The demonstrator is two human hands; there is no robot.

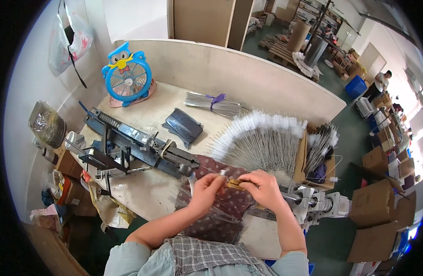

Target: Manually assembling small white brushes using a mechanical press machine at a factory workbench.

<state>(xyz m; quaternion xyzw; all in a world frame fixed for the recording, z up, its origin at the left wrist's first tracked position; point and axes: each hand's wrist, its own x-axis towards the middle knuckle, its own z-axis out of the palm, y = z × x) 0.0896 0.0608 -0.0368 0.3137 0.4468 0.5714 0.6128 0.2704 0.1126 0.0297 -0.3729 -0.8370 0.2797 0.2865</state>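
My left hand (206, 189) is closed in a pinch, with a small whitish piece (223, 173) showing at its fingertips. Opposite it, my right hand (264, 187) pinches a small yellow-brown piece (234, 184) between thumb and fingers. The two hands nearly meet over a brown dotted cloth (216, 225) on the table's near side. Just beyond them fans out a large spread of thin metal rods (266, 149) with white tips. What exactly the small pieces are is too fine to make out.
A long dark metal fixture (138, 142) lies left on the table (172, 99), near a blue fan (128, 82) and a dark tray-like piece (184, 126). A purple-tied rod bundle (216, 104) rests behind. At right are a cardboard box (328, 172) and a shafted machine (322, 204).
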